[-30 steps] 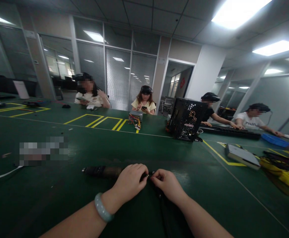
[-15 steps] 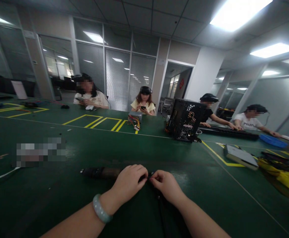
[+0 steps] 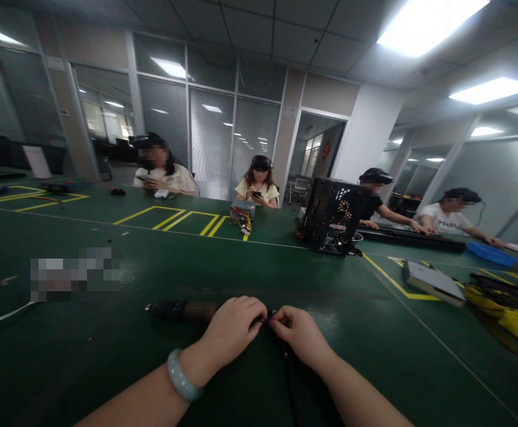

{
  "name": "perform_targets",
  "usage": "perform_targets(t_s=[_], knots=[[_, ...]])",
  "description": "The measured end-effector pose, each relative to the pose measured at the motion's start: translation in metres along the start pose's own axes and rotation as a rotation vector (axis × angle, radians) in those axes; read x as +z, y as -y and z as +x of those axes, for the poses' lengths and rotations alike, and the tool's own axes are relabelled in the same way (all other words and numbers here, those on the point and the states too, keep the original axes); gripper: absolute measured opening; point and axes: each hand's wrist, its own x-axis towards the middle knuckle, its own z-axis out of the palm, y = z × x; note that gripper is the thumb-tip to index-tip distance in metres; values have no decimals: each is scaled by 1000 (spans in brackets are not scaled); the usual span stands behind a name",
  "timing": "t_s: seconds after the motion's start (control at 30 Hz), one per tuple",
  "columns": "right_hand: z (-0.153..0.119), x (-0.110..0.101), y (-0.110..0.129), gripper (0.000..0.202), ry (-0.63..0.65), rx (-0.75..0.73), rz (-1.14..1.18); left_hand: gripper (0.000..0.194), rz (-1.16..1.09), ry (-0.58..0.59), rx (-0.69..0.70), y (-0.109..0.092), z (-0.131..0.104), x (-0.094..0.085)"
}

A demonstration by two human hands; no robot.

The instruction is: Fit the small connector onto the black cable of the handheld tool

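A dark electric screwdriver [image 3: 192,311] lies across the green table, its metal tip pointing left. My left hand [image 3: 236,323], with a pale green bangle on the wrist, is closed over its rear end. Close beside it, my right hand [image 3: 301,332] pinches a small dark piece at the end of a black cord, thumb against forefinger. The fingertips of both hands almost meet there, and they hide most of the joint between tool and cord. Below my right hand the black cord [image 3: 291,382] runs down toward the near edge of the view.
A black computer case [image 3: 332,216] stands ahead, right of a power supply [image 3: 242,210] with coloured wires. On the right lie a flat silver box [image 3: 434,283], a yellow-and-black bag [image 3: 508,308] and a blue tray [image 3: 492,254]. A blurred-out item sits at left with a white cable [image 3: 5,315]. Several people sit opposite.
Both hands keep almost the same pose at the rear of the screwdriver. The cord below my right hand has shifted slightly to the right.
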Motion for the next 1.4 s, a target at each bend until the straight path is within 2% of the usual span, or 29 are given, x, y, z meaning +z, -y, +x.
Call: perform_targets(t_s=[0.13,0.3,0.67,0.83,1.07,1.4], knots=[[1,1,-2,12,4,0,13,19,-13,-20,-35,-2,0,0],[1,0,-1,12,3,2,-1,9,1,-18,-41,-1,1,2],[1,1,-3,13,19,10,50,13,26,-21,-51,0,0,2],[1,1,-3,14,14,1,22,13,23,-14,4,0,0,1],[1,2,-5,15,7,4,2,15,-31,-77,38,-2,1,-1],[1,0,-3,14,5,-3,-24,24,-81,-68,105,-2,1,2]])
